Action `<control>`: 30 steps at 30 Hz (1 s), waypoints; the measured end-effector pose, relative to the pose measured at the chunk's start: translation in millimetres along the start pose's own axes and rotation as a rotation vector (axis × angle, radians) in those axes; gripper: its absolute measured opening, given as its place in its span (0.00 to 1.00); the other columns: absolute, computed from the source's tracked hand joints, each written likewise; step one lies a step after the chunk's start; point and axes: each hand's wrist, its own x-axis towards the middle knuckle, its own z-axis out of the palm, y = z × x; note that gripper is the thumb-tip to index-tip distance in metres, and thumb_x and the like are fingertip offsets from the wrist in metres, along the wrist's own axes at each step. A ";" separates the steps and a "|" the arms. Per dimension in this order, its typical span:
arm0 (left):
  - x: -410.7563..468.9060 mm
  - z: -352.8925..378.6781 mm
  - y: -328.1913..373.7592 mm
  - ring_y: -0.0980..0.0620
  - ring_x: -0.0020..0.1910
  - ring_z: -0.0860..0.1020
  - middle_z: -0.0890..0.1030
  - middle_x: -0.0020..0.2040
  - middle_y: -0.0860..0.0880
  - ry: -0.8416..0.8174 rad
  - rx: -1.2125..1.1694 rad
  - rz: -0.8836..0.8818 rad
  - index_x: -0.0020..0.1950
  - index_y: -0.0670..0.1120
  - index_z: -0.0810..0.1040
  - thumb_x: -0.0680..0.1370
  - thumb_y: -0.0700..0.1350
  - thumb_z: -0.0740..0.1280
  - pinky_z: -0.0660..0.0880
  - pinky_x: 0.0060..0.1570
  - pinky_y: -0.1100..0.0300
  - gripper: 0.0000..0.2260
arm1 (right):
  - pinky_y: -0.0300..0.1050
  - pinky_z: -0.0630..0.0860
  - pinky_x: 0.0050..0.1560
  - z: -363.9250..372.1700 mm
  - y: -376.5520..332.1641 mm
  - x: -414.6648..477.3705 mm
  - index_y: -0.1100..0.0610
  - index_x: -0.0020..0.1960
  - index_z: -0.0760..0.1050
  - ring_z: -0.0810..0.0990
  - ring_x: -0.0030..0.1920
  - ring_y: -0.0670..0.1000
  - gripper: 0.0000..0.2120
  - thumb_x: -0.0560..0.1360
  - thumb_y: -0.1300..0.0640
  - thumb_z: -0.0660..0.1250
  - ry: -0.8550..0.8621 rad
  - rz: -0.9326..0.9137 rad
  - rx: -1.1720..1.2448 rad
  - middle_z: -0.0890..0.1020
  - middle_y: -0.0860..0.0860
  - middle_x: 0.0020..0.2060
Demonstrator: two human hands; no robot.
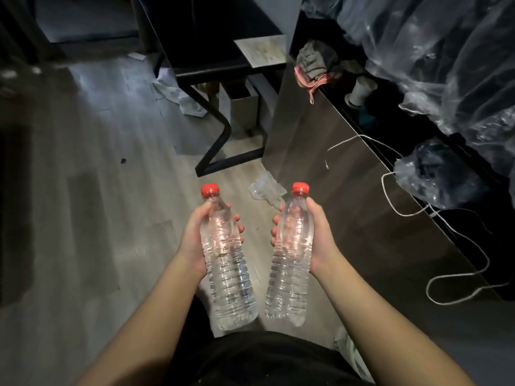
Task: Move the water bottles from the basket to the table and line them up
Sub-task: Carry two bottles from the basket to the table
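I hold two clear water bottles with red caps in front of me above the floor. My left hand [195, 238] grips the upper body of the left bottle [227, 274]. My right hand [320, 238] grips the upper body of the right bottle [289, 274]. Both bottles are upright, tilted slightly toward each other at the bottom, caps pointing away from me. A dark wooden table [348, 190] runs along my right side. No basket is in view.
On the table lie a white cord [390, 207], a clear plastic bag [434, 176], a bundle of cloth [317, 68] and large plastic sheeting [446, 51]. A black-framed desk [211, 65] stands ahead. Crumpled plastic [267, 190] lies on the floor.
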 end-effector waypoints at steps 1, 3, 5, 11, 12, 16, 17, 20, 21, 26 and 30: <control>9.7 -7.1 15.4 0.46 0.32 0.80 0.79 0.37 0.43 -0.002 0.001 -0.023 0.45 0.43 0.77 0.71 0.53 0.65 0.78 0.34 0.57 0.13 | 0.46 0.76 0.35 15.7 0.4 14.9 0.59 0.45 0.76 0.78 0.31 0.55 0.21 0.68 0.41 0.68 0.000 -0.004 0.005 0.78 0.56 0.36; 28.5 -20.8 48.6 0.46 0.33 0.79 0.79 0.38 0.44 -0.004 0.016 -0.066 0.46 0.43 0.77 0.72 0.53 0.64 0.77 0.34 0.57 0.13 | 0.46 0.75 0.35 48.4 2.2 44.2 0.58 0.44 0.75 0.77 0.31 0.54 0.19 0.71 0.41 0.64 -0.001 -0.002 0.025 0.78 0.55 0.36; 44.2 -33.9 81.3 0.45 0.33 0.80 0.80 0.38 0.44 0.001 0.052 -0.093 0.47 0.43 0.77 0.71 0.53 0.65 0.78 0.35 0.56 0.15 | 0.46 0.75 0.35 79.9 5.3 70.5 0.56 0.43 0.75 0.77 0.31 0.53 0.18 0.73 0.40 0.63 -0.022 0.018 0.046 0.77 0.55 0.35; 86.1 -63.6 166.3 0.45 0.33 0.79 0.80 0.37 0.43 -0.012 0.090 -0.134 0.43 0.42 0.78 0.73 0.53 0.64 0.76 0.34 0.56 0.14 | 0.45 0.76 0.33 152.8 9.2 138.3 0.58 0.45 0.74 0.78 0.31 0.53 0.21 0.76 0.40 0.59 -0.033 0.019 0.052 0.78 0.54 0.34; 92.0 -67.3 175.7 0.45 0.33 0.79 0.80 0.36 0.43 -0.004 0.096 -0.140 0.43 0.42 0.78 0.74 0.53 0.63 0.76 0.34 0.56 0.14 | 0.46 0.76 0.34 160.6 8.5 147.1 0.58 0.46 0.74 0.78 0.31 0.53 0.21 0.76 0.39 0.58 -0.026 0.015 0.040 0.79 0.55 0.35; 115.5 -80.2 203.8 0.45 0.34 0.78 0.80 0.35 0.43 0.010 0.108 -0.137 0.38 0.42 0.82 0.77 0.54 0.60 0.75 0.37 0.55 0.19 | 0.46 0.75 0.37 185.7 2.5 180.4 0.58 0.45 0.76 0.78 0.33 0.53 0.20 0.73 0.40 0.62 -0.017 0.033 0.017 0.79 0.55 0.36; 121.3 -82.5 209.4 0.45 0.33 0.78 0.80 0.35 0.43 0.001 0.113 -0.141 0.38 0.42 0.82 0.77 0.54 0.60 0.75 0.37 0.55 0.19 | 0.46 0.75 0.37 190.3 0.2 188.3 0.58 0.45 0.76 0.78 0.33 0.53 0.21 0.73 0.40 0.63 -0.022 0.043 0.016 0.79 0.55 0.37; 144.0 -88.1 226.9 0.45 0.33 0.79 0.80 0.36 0.43 -0.005 0.099 -0.142 0.45 0.42 0.78 0.77 0.52 0.61 0.77 0.33 0.55 0.14 | 0.46 0.75 0.37 199.4 -8.0 217.3 0.58 0.44 0.78 0.78 0.33 0.53 0.21 0.75 0.39 0.61 -0.018 0.071 0.016 0.79 0.55 0.37; 152.7 -90.0 232.7 0.45 0.33 0.79 0.80 0.37 0.43 0.001 0.095 -0.139 0.46 0.41 0.76 0.77 0.52 0.62 0.77 0.33 0.56 0.13 | 0.46 0.75 0.37 201.5 -10.6 228.6 0.58 0.44 0.78 0.78 0.33 0.53 0.21 0.76 0.39 0.61 -0.011 0.077 0.010 0.79 0.55 0.37; 202.7 -104.6 264.1 0.46 0.34 0.79 0.80 0.38 0.45 -0.040 0.064 -0.117 0.46 0.44 0.77 0.77 0.53 0.62 0.77 0.36 0.56 0.13 | 0.47 0.76 0.37 217.0 -29.8 287.9 0.59 0.45 0.78 0.78 0.34 0.54 0.21 0.74 0.40 0.63 -0.017 0.072 -0.025 0.80 0.56 0.38; 262.3 -101.7 301.2 0.47 0.33 0.79 0.80 0.37 0.44 -0.019 0.078 -0.096 0.43 0.43 0.80 0.73 0.53 0.66 0.76 0.34 0.56 0.13 | 0.46 0.74 0.36 236.1 -64.5 346.1 0.58 0.41 0.79 0.77 0.33 0.53 0.21 0.75 0.40 0.62 -0.039 0.099 0.009 0.79 0.55 0.36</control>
